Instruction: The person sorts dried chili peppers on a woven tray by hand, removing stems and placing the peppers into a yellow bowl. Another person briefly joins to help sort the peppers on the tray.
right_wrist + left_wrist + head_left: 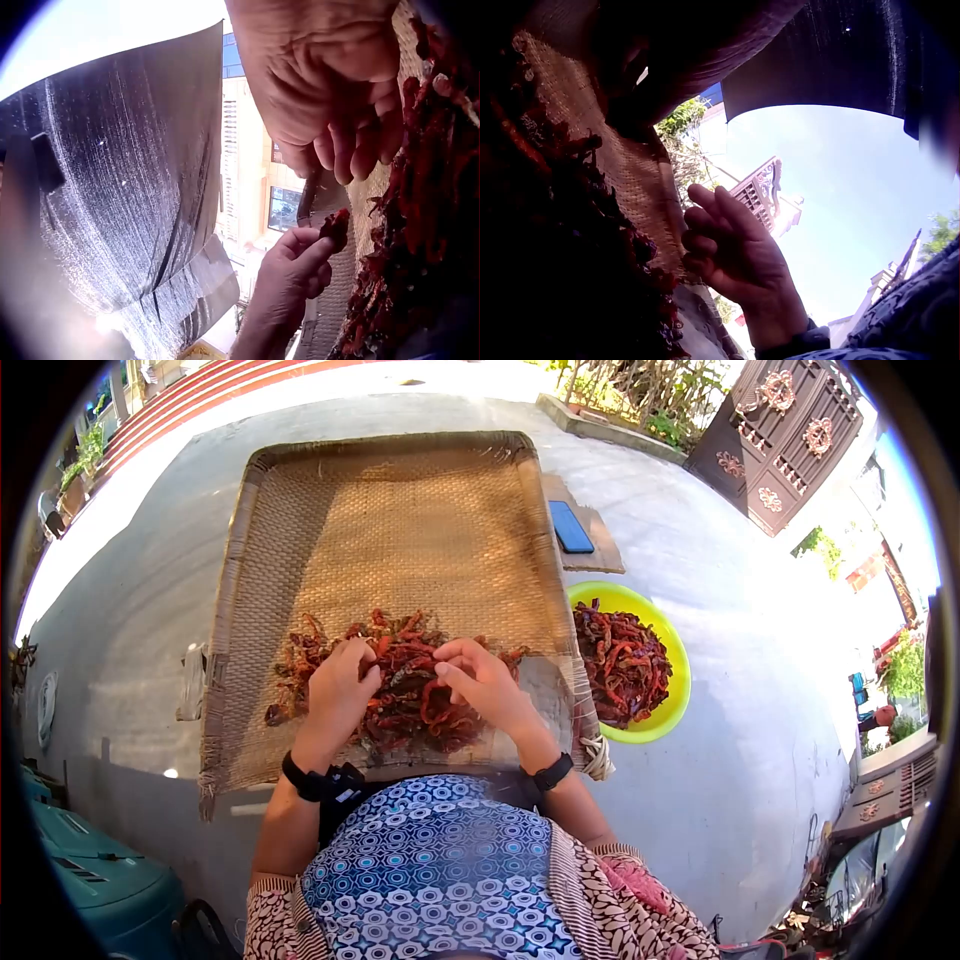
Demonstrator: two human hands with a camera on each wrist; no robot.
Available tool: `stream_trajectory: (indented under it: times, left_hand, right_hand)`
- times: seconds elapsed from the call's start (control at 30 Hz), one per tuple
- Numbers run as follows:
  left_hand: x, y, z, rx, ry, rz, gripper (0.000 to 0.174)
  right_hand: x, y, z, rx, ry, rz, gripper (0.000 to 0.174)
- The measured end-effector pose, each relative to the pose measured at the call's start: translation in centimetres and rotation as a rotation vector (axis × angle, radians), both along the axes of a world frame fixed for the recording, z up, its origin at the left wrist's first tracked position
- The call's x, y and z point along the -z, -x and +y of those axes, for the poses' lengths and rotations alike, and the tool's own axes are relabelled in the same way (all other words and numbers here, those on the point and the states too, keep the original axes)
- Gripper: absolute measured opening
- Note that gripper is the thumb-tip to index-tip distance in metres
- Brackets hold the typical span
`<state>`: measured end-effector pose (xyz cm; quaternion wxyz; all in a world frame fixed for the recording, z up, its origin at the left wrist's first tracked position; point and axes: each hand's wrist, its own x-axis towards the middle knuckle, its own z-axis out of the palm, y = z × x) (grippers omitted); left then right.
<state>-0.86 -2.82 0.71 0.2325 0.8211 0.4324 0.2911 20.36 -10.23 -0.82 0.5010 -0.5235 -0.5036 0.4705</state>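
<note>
Dried red peppers [400, 705] lie heaped at the near end of a woven tray [390, 510], with both hands just above them. The left hand [340, 695] pinches a dark red pepper piece [337, 229] between thumb and fingers, plain in the right wrist view, where the left hand [289, 281] is below the right. Loosely bent, the fingers of the right hand [490, 690] show nothing held; the right wrist view has this right hand [337, 90] large at the top. In the left wrist view the right hand [739, 255] faces the camera, and the near left hand [697, 60] is dark.
Right of the tray, a yellow-green basin [680, 670] holds more red peppers. Behind it a blue phone-like object [570, 527] lies on cardboard [600, 555]. A teal container [100, 870] stands at the lower left. Concrete ground [740, 760] surrounds the tray.
</note>
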Motion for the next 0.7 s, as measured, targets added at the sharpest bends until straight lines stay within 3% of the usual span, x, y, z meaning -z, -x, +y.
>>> stream_trajectory:
  times: [0.1,0.2,0.3,0.37,0.5,0.57,0.7]
  left_hand:
    - [-1.0,-1.1,-2.1,0.126,0.147,-0.065,0.013]
    - [-0.3,-1.2,-2.2,0.168,0.341,-0.207,0.009]
    - [0.5,-1.0,-1.8,0.178,0.435,-0.307,0.007]
    - [1.0,-0.8,-1.2,0.154,0.488,-0.342,0.007]
    - [1.8,-0.9,-0.9,0.212,0.626,-0.485,0.006]
    - [1.7,-0.9,-0.8,0.174,0.634,-0.464,0.007]
    - [1.4,-0.7,-0.7,0.149,0.666,-0.479,0.011]
  right_hand:
    - [1.1,1.8,0.8,0.013,-0.3,-0.296,0.031]
    - [2.5,2.4,2.1,-0.039,-0.576,-0.276,0.027]
    - [1.4,2.0,0.9,-0.074,0.001,0.081,0.02]
    - [1.3,1.6,0.8,-0.049,0.035,0.206,0.015]
    - [2.9,1.2,0.8,0.084,0.02,0.213,0.014]
    - [2.2,0.7,0.2,0.149,0.05,0.168,0.015]
    - [1.9,-2.4,-0.9,0.322,-0.001,0.309,0.014]
